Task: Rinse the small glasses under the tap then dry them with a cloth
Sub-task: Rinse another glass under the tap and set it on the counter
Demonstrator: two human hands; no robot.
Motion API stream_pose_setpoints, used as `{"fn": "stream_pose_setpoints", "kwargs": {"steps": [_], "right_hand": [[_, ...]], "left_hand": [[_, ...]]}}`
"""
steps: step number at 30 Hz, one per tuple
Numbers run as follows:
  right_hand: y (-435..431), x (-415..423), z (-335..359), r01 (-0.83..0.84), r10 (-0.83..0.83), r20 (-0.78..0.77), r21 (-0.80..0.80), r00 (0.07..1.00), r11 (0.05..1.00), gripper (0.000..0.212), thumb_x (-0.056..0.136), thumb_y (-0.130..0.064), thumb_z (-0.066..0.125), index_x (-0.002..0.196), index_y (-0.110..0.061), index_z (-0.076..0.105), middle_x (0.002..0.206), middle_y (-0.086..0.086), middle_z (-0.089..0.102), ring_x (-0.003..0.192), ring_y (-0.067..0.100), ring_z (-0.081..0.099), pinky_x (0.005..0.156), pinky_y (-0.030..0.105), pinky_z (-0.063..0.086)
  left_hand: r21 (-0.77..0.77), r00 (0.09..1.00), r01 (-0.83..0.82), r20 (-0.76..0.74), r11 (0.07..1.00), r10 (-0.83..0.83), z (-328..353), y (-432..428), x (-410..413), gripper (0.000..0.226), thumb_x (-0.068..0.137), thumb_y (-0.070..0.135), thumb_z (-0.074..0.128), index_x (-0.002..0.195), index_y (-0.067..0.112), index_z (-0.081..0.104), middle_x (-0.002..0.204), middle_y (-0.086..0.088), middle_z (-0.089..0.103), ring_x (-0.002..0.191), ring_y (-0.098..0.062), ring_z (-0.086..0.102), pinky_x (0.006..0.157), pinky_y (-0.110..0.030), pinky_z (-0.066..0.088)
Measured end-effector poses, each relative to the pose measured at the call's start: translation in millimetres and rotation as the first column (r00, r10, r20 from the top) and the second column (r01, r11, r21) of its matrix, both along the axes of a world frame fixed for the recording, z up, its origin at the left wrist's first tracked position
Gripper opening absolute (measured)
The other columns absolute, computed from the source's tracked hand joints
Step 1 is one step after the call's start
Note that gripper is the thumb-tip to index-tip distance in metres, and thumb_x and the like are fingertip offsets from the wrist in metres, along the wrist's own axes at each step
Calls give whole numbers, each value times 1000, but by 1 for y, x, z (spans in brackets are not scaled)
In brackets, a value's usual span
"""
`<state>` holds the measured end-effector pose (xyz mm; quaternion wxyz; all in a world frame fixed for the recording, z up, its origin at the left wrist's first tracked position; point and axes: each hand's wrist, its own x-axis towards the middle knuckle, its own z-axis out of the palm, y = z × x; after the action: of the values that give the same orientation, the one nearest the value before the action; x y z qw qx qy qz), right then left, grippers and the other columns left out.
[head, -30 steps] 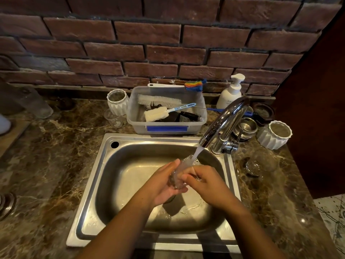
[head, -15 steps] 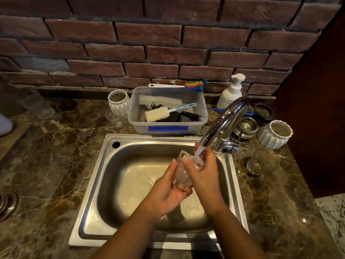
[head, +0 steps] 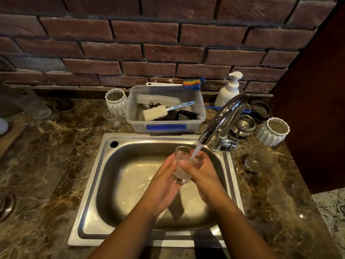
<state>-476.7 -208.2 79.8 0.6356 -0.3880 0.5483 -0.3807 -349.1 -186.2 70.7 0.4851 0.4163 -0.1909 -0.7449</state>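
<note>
Over 1 s, small glass rose toward the tap, above the sink; stream now fell into its mouth. Grip: left hand cupped its base, right hand wrapped its side, both clamped. Rinse under way; drying unstarted.

Both bare forearms ran up from below and drew together toward the wrists, the left forearm angling to the right and the right forearm angling to the left. The left hand was turned palm inward, its fingers curled up along the left side of a small glass, with the palm under its base. The right hand sat just beside it, back upward, its fingers wrapped over the right side of the glass. The two hands enclosed the glass between them, fingertips nearly meeting, wrists near each other.
</note>
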Motion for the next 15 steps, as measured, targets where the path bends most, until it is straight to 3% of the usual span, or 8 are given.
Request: {"fn": "stream_pose_setpoints", "kwargs": {"steps": [2,7,9,11,15], "right_hand": [[3,-5,-2,-3,0,-40,-63,999,998,63,76,-17,85,127,-31,51,118,2,69,111,19,68,89,33,57],[8,-15,5,-48,3,-212,-206,977,977,72,75,-6,84,123,-40,44,114,-19,60,97,-18,60,75,4,49],[9,-14,6,-105,54,-254,-194,966,975,77,74,-10,85,130,-40,41,118,-19,59,105,-14,59,78,6,51],[12,-13,3,-148,104,-259,-157,960,976,84,74,-15,87,139,-36,38,128,-10,59,118,1,58,91,19,53],[18,-17,-2,-155,108,-263,-162,959,975,78,75,-19,86,135,-40,41,130,-15,56,117,-3,55,92,19,53]], "left_hand": [[41,1000,-5,19,999,5,0,0,-3,39,100,35,48,136,25,59,133,-9,67,125,-27,63,107,-45,47],[116,976,-65,213,991,40,3,-9,-10,34,106,36,42,118,19,70,115,-6,75,110,-27,69,87,-42,60],[158,968,-105,244,982,64,7,-13,-10,34,106,37,42,114,18,70,109,-5,77,105,-25,70,79,-40,61],[201,963,-135,256,970,81,11,-16,-10,32,105,38,43,111,21,69,110,-5,75,105,-23,69,76,-36,57],[196,935,-120,351,973,45,9,-17,-9,33,105,39,43,111,24,72,115,-3,72,112,-24,64,97,-42,53]]}}
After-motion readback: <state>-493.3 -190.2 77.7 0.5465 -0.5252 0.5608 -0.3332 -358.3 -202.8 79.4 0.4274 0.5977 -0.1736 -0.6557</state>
